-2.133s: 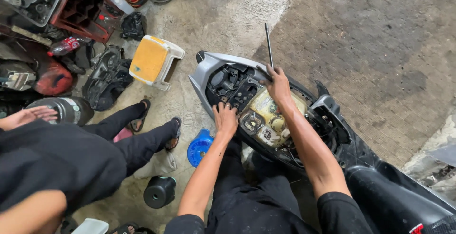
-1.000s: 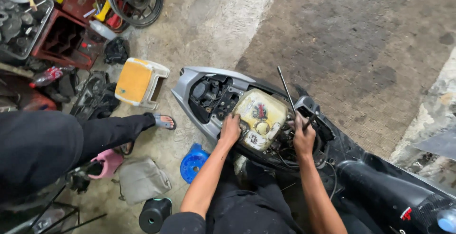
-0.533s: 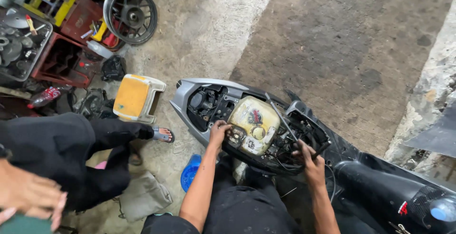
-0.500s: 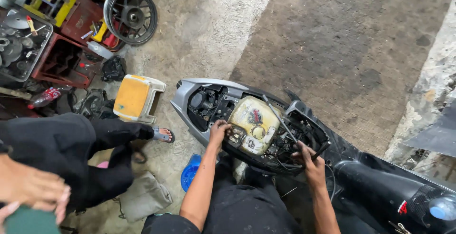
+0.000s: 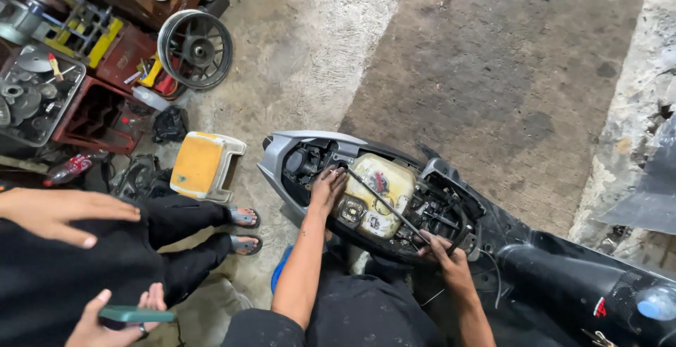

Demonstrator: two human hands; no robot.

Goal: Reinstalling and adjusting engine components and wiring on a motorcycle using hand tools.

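Reaching into the opened rear bay of the grey scooter body (image 5: 282,160), your left hand (image 5: 327,186) rests with fingers loosely curled against the yellowed plastic fuel tank (image 5: 380,188). Your right hand (image 5: 445,257) grips the lower end of a long thin metal rod (image 5: 384,202), which runs diagonally across the tank toward your left fingers.

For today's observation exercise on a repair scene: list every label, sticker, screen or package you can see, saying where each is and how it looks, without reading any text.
Sticker: on the cream fuel tank between the person's hands, red and dark, roughly square.
Small label: lower on the same tank, pale with dark marks.
Red decal: on the black scooter body, lower right.
Phone: in a bystander's hand, lower left, teal, edge-on; screen hidden.
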